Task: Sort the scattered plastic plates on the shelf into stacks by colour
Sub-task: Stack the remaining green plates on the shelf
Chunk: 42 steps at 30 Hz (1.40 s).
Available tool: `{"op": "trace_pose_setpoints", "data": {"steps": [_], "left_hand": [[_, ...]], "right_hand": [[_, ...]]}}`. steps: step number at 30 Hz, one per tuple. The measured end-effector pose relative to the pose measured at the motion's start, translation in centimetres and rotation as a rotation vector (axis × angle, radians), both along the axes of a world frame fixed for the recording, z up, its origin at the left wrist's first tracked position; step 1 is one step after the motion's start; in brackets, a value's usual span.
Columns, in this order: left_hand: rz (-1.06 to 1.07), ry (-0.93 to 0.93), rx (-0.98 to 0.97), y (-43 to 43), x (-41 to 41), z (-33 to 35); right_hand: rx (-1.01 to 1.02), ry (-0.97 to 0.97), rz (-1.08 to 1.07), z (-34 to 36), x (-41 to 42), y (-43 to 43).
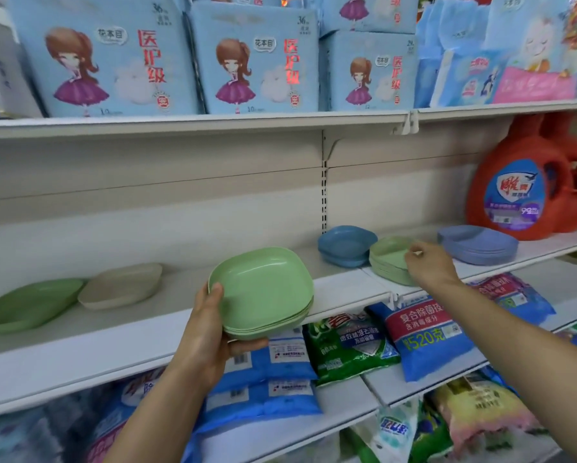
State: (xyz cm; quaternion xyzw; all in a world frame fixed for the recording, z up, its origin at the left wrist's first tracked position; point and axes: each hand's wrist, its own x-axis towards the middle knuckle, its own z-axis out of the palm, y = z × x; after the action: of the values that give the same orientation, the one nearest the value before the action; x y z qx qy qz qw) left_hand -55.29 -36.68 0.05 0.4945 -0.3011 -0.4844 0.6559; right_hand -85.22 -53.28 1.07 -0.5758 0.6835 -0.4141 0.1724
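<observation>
A squarish stack of green plates (263, 289) is gripped by the left hand (203, 339), thumb over the rim, well left of the red detergent jug (514, 195). It is tilted, with the hollow faced toward the camera. Nearer the jug, a second green stack (388, 259), lying flat, is seemingly pinched at its rim by the right hand (430, 266), fingers curled.

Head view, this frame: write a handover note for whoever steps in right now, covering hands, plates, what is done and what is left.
Left hand holds a green stack in front of the shelf.
Right hand pinches the rim of a green pile on the shelf.
Also on the shelf: blue plates beside that pile, a blue stack further right, beige plates and a lone green plate at the left.
Done: some greens gathered.
Left: merge all greens, join the blues, keep beige apart.
</observation>
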Motion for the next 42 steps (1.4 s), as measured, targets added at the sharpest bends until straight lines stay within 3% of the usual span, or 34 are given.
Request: {"op": "trace_pose_setpoints", "data": {"steps": [11,16,23,29,37,40,42], "left_hand": [[0.120,-0.064,-0.009,5.7,9.5,-0.9],[0.233,-0.042,-0.006,11.5,16.7,-1.9],[0.449,-0.103,0.009,18.1,27.8,-1.9],[0.549,-0.101,0.034,21.1,34.4,-1.2],[0.550,-0.070,0.045,22.5,38.6,-1.4],[0.540,-0.066,0.057,22.6,39.3,-1.5],[0.536,-0.070,0.060,22.4,39.6,-1.6]], "right_hand": [[-0.129,0.121,0.505,1.0,17.2,5.9],[0.001,-0.036,0.803,0.8,27.6,9.5],[0.031,0.020,1.071,0.2,42.5,13.8],[0.183,0.090,0.852,-1.0,53.8,13.8],[0.278,0.087,0.660,-2.1,59.3,12.2],[0.253,-0.047,0.632,-2.2,59.6,12.0],[0.234,-0.282,0.650,-1.5,59.4,13.0]]}}
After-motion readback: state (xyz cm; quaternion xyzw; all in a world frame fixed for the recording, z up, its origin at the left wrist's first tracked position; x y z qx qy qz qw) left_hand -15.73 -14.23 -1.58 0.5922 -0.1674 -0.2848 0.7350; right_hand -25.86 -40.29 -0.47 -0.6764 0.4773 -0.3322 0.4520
